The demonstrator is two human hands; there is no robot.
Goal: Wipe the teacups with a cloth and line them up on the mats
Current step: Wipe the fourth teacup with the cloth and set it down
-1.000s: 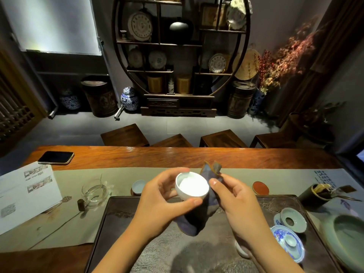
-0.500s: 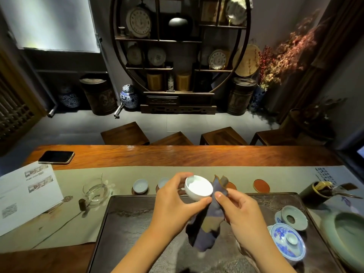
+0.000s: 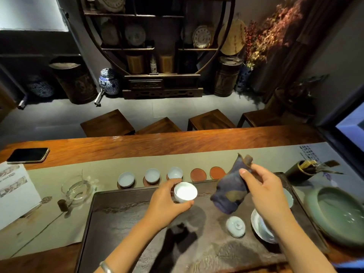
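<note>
Teacups first: three pale ones [image 3: 152,175] already sit on the round mats in a row along the runner, just beyond the dark tea tray [image 3: 118,223]. Two red mats [image 3: 198,174] to their right are bare. My left hand [image 3: 167,205] grips a fourth white teacup [image 3: 185,192] by its side, low over the tray's far edge, near the third cup. My right hand [image 3: 266,192] pinches the blue cloth [image 3: 230,192], lifted clear of the cup. I judge this cup wiped and ready for the fourth mat, leaving one mat to fill. My right forearm covers part of the blue-and-white saucer [image 3: 256,223] on the tray, so I cannot tell whether another cup waits there; a small lid [image 3: 235,226] lies beside it. The mats under the placed cups barely show.
</note>
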